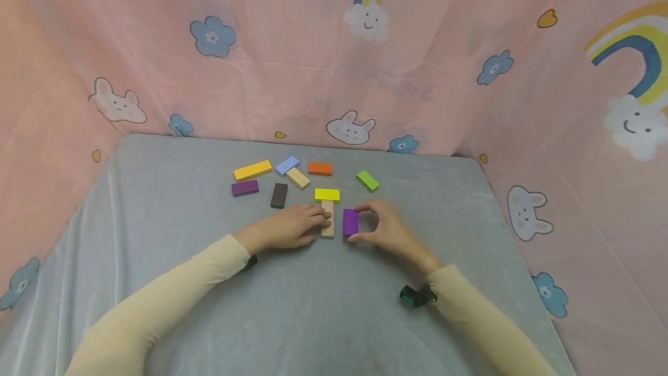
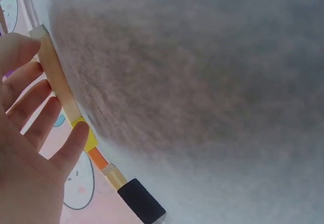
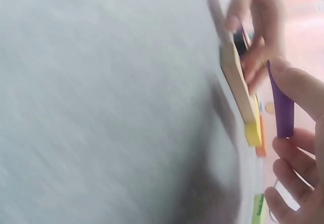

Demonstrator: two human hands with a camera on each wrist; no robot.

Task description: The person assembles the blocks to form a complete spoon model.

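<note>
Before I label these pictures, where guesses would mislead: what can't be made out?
Head: part of the plain wooden block, covered by the left hand.
Left wrist: part of that hand, cut off by the left edge.
Right wrist: green block, cut off by bottom edge; its markings, too small.

The left hand (image 1: 289, 227) covers part of the plain wooden block (image 1: 327, 231) in the head view; right wrist view chops the green block (image 3: 258, 211), dark marks (image 3: 259, 204) too tiny to read.

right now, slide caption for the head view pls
Right hand pinching a bright purple block, left hand at a pale wooden block with a yellow block at its far end.
</note>
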